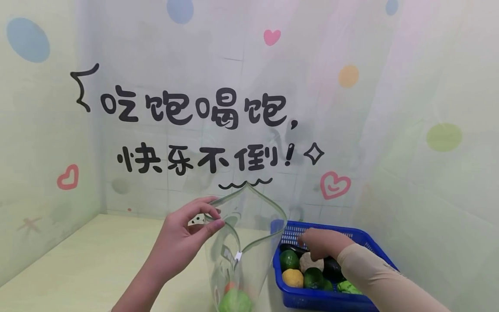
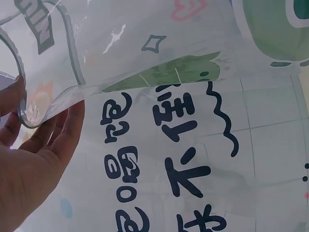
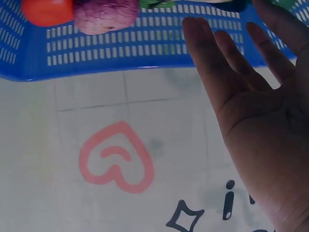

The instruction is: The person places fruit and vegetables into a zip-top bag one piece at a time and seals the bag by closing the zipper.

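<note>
My left hand (image 1: 181,242) pinches the rim of a clear zip bag (image 1: 259,264) between thumb and fingers; its mouth gapes wide. In the left wrist view, the fingers lie behind the bag's film (image 2: 164,72) and the thumb in front. A white zip slider (image 1: 238,256) sits at the near side of the mouth. Low in the bag are a round light-green item (image 1: 235,301) and something orange-red. My right hand (image 1: 321,242) reaches over a blue basket (image 1: 323,301) of produce. From the right wrist, its fingers (image 3: 205,43) look spread and loosely bent, with nothing visibly held.
In the basket lie dark green rounded items (image 1: 290,260), a yellow one (image 1: 292,278), a beige lumpy one (image 1: 311,262) and a dark glossy one (image 1: 332,269). The right wrist view adds a red item (image 3: 48,10) and a pinkish-purple one (image 3: 106,17). A printed curtain (image 1: 187,56) stands behind the pale tabletop (image 1: 97,255).
</note>
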Action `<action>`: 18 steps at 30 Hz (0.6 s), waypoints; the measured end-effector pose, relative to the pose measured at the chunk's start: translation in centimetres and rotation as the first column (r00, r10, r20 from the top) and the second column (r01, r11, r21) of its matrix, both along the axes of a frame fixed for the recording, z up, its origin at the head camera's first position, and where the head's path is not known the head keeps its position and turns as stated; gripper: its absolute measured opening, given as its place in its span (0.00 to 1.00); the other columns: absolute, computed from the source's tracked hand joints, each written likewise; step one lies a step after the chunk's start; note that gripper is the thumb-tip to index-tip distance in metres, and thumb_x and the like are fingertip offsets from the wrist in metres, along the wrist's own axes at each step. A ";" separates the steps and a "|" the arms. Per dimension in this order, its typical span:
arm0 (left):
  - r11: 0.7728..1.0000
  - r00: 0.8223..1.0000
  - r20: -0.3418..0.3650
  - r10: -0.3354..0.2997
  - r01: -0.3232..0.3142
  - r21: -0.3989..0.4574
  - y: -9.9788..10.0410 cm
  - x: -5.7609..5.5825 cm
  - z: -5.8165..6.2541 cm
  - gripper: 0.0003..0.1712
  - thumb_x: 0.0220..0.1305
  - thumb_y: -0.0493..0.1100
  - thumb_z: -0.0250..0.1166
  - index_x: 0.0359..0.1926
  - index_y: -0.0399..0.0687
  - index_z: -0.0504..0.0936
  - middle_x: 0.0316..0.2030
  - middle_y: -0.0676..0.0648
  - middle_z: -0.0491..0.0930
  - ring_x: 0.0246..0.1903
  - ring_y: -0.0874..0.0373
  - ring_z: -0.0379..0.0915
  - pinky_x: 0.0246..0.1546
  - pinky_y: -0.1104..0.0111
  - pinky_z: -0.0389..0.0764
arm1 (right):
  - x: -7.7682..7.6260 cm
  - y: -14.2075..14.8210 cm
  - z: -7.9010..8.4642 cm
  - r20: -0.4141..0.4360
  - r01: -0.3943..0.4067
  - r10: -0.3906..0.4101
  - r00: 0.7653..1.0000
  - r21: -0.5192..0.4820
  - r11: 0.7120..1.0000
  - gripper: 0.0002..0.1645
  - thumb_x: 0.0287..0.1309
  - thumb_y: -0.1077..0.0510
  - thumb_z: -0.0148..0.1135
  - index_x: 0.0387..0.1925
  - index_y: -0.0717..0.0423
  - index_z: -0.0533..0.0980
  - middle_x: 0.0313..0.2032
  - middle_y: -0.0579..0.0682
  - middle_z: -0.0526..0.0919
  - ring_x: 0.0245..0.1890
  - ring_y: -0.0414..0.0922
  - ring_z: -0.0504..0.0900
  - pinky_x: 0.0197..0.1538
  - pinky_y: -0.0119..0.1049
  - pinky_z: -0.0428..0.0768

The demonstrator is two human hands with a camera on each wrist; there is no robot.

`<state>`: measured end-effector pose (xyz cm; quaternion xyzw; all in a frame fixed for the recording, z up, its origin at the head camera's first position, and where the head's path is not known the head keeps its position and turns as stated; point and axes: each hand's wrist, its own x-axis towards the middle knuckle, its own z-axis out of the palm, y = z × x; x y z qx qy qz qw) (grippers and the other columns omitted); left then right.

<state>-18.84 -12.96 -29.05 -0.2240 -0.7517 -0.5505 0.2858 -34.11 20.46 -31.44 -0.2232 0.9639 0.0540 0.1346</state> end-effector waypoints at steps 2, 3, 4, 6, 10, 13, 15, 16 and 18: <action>1.000 1.000 -0.001 0.000 0.000 0.001 0.0 0.0 0.0 0.06 0.68 0.42 0.75 0.37 0.54 0.84 0.64 0.46 0.83 0.62 0.61 0.83 0.47 0.68 0.93 | -0.4 0.5 -0.7 -0.004 -0.024 0.024 1.000 0.031 0.999 0.27 0.60 0.68 0.75 0.60 0.51 0.84 0.58 0.52 0.87 0.53 0.48 0.85 0.60 0.53 0.89; 1.000 1.000 -0.001 0.000 0.000 0.001 0.0 0.0 0.0 0.06 0.68 0.42 0.75 0.37 0.54 0.84 0.64 0.46 0.83 0.61 0.61 0.83 0.47 0.68 0.93 | -0.6 0.8 -0.9 -0.006 -0.031 0.032 0.999 0.039 0.999 0.28 0.59 0.66 0.77 0.61 0.50 0.83 0.59 0.51 0.87 0.57 0.49 0.85 0.62 0.54 0.87; 1.000 1.000 -0.002 -0.001 0.001 0.001 0.1 -0.1 0.0 0.06 0.68 0.42 0.75 0.37 0.54 0.84 0.64 0.46 0.83 0.61 0.61 0.84 0.47 0.68 0.93 | -0.7 1.0 -1.1 0.000 -0.033 0.033 0.999 0.036 0.999 0.30 0.58 0.65 0.78 0.62 0.48 0.83 0.60 0.51 0.86 0.60 0.50 0.84 0.65 0.55 0.86; 1.000 1.000 -0.003 -0.004 0.004 0.001 0.1 -0.1 0.0 0.06 0.68 0.42 0.75 0.37 0.54 0.84 0.64 0.46 0.83 0.60 0.61 0.85 0.46 0.68 0.93 | -0.9 1.3 -1.3 0.013 -0.031 0.031 0.999 0.023 0.999 0.32 0.57 0.64 0.80 0.63 0.46 0.83 0.61 0.49 0.86 0.63 0.51 0.83 0.67 0.57 0.84; 1.000 1.000 0.000 -0.011 0.011 0.001 0.1 -0.1 0.1 0.06 0.68 0.41 0.75 0.38 0.53 0.85 0.64 0.46 0.83 0.57 0.57 0.87 0.47 0.68 0.92 | -1.2 1.6 -1.8 0.049 -0.039 0.037 0.998 0.024 0.999 0.33 0.55 0.68 0.79 0.61 0.40 0.84 0.58 0.44 0.88 0.59 0.45 0.84 0.67 0.56 0.85; 1.000 1.000 0.007 -0.011 0.011 0.001 0.1 0.0 0.2 0.06 0.68 0.41 0.75 0.38 0.52 0.85 0.64 0.45 0.83 0.57 0.56 0.87 0.47 0.68 0.92 | -1.1 1.8 -2.1 0.071 -0.031 0.028 0.997 0.042 0.999 0.33 0.54 0.69 0.79 0.59 0.40 0.84 0.54 0.42 0.89 0.53 0.42 0.84 0.66 0.55 0.85; 1.000 1.000 0.010 -0.010 0.010 0.001 0.1 0.0 0.2 0.06 0.68 0.41 0.75 0.38 0.52 0.85 0.65 0.45 0.82 0.57 0.57 0.87 0.47 0.68 0.92 | -1.1 2.0 -2.3 0.082 -0.010 0.007 0.997 0.042 0.999 0.30 0.55 0.69 0.79 0.56 0.40 0.85 0.49 0.41 0.89 0.47 0.41 0.83 0.64 0.54 0.86; 1.000 1.000 0.011 -0.010 0.010 0.001 0.1 0.0 0.2 0.06 0.68 0.41 0.75 0.38 0.52 0.85 0.65 0.45 0.82 0.58 0.57 0.86 0.47 0.68 0.92 | -1.0 2.0 -2.3 0.087 -0.005 0.002 0.996 0.039 0.999 0.26 0.56 0.68 0.78 0.53 0.41 0.86 0.46 0.41 0.89 0.44 0.41 0.83 0.62 0.53 0.87; 1.000 1.000 0.010 -0.010 0.010 0.001 0.1 0.0 0.1 0.06 0.68 0.41 0.75 0.38 0.52 0.85 0.65 0.45 0.82 0.58 0.58 0.86 0.47 0.68 0.92 | -1.0 2.3 -2.4 0.094 0.014 -0.016 0.995 0.026 1.000 0.19 0.59 0.65 0.78 0.47 0.41 0.87 0.40 0.41 0.88 0.39 0.42 0.82 0.59 0.51 0.88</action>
